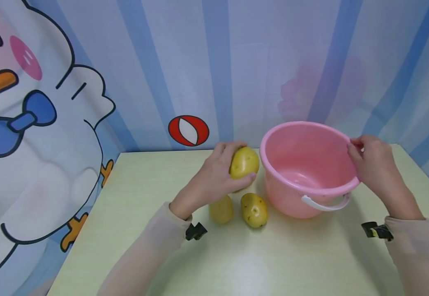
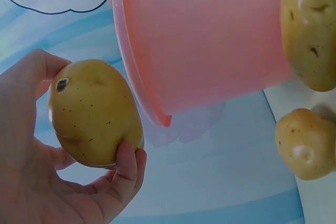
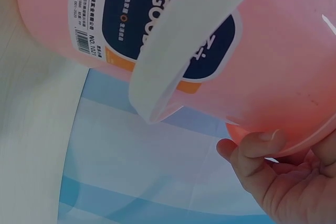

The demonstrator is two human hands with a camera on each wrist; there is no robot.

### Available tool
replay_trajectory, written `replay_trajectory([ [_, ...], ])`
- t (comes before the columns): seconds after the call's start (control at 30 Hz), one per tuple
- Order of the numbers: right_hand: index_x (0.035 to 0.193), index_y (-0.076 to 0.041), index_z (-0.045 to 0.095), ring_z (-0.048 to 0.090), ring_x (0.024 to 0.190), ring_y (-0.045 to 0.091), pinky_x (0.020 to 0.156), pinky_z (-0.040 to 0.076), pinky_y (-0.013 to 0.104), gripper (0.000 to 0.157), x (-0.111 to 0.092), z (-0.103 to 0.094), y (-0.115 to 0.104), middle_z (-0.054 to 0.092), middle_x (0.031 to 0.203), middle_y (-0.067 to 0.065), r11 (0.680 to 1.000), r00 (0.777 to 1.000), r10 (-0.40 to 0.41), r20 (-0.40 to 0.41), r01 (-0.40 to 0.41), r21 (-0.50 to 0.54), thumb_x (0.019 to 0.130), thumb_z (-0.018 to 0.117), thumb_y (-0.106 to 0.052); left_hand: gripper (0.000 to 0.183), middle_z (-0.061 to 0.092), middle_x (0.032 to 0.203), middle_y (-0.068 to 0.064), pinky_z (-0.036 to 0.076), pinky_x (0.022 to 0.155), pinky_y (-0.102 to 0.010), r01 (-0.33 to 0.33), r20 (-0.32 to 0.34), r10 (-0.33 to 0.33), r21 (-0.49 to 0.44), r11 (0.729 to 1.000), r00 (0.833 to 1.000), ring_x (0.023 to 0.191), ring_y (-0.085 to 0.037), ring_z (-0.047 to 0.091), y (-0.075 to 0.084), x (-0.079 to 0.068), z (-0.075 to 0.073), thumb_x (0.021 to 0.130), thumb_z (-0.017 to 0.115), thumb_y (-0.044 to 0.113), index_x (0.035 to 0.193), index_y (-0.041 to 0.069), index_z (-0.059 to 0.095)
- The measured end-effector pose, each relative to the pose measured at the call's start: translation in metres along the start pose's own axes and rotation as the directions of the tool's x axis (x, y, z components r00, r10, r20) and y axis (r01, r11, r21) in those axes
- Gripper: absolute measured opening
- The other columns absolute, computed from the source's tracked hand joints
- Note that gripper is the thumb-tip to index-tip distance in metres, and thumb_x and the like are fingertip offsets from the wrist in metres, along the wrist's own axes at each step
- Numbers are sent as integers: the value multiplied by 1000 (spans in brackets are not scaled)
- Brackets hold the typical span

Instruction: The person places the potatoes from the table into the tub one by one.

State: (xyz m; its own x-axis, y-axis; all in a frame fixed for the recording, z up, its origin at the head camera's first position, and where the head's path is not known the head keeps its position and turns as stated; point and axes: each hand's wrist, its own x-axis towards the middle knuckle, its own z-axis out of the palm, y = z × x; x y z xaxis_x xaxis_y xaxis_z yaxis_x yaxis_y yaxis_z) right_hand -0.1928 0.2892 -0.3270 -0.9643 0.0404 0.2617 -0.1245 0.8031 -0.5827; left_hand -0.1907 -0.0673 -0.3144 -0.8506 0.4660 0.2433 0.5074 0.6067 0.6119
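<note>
My left hand [image 1: 214, 174] grips a yellow potato [image 1: 245, 162], fingers and thumb curled round it, just left of the pink bucket [image 1: 279, 189]. In the left wrist view this potato [image 2: 97, 114] shows a dark spot and is held off the table, apart from the bucket's rim [image 2: 131, 61]. Two more potatoes lie on the table: one [image 1: 254, 210] close to the bucket, another [image 1: 221, 209] partly hidden under my left wrist. On the bucket's right side, my right hand [image 1: 375, 160] pinches the rim, its thumb and fingers on either side of the wall.
The bucket stands upright, its white handle [image 1: 325, 205] hanging down at the front. A printed label [image 3: 121, 19] shows on its side. Behind the pale table [image 1: 292, 263] hangs a striped blue backdrop [image 1: 251, 74] with a cartoon duck and a red ball.
</note>
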Motion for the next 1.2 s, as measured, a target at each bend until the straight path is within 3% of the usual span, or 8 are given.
replay_trajectory([
  [0.83,128,23,46,62,74,38,46,47,25,44,-1,1,-1,54,106,37,1000,1000,3,-6,-3,-7,106,45,-16,67,44,127,-5,54,71,-27,-64,80,63,13,998,995,100,-15,52,36,34,-8,89,67,45,146,22,40],
  [1.2,128,23,46,63,74,39,46,48,26,44,-1,1,-2,54,106,38,1000,1000,7,-13,-8,-22,106,45,-16,69,43,129,-3,53,73,-26,-101,93,100,12,995,991,100,-14,51,50,41,-8,88,67,47,147,24,39],
])
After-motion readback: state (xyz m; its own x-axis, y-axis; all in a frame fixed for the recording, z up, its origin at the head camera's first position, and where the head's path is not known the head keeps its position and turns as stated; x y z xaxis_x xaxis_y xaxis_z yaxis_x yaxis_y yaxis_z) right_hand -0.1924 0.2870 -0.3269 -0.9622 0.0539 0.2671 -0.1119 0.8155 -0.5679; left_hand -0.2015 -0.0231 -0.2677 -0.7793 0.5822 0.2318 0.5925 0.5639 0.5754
